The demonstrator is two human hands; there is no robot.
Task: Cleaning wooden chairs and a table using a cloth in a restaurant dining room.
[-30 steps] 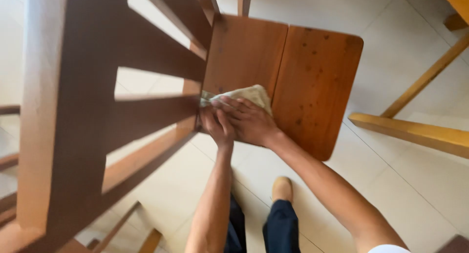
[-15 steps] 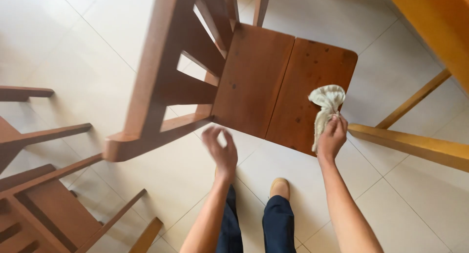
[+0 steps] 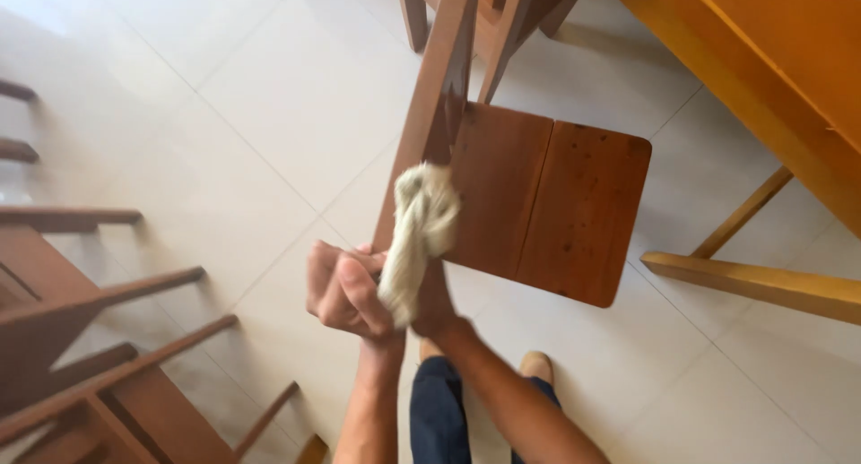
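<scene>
a crumpled pale cloth (image 3: 414, 235) is seen near the middle of the view, bunched up between the two hands. the right hand (image 3: 433, 298) is mostly hidden behind the cloth; its fingers appear closed on the lower part of the cloth, though the grip itself cannot be seen fully. the left hand (image 3: 345, 289), just beside it at nine o'clock, is curled loosely with the fingers bent inward, touching or nearly touching the cloth; whether anything is gripped there cannot be told.

the cloth is held against or just in front of the back upright of a reddish-brown wooden chair (image 3: 547, 204), whose seat extends toward three o'clock. the seat looks plain and dry, with small dark specks in the wood. the work in hand is judged to be wiping the chair frame; how much has been wiped, and what remains, is not shown by the surfaces.

a lighter wooden table (image 3: 771, 78) frame lies at one to three o'clock, further dark chairs (image 3: 81, 338) at eight o'clock, all on a pale tiled floor (image 3: 269, 96).
</scene>
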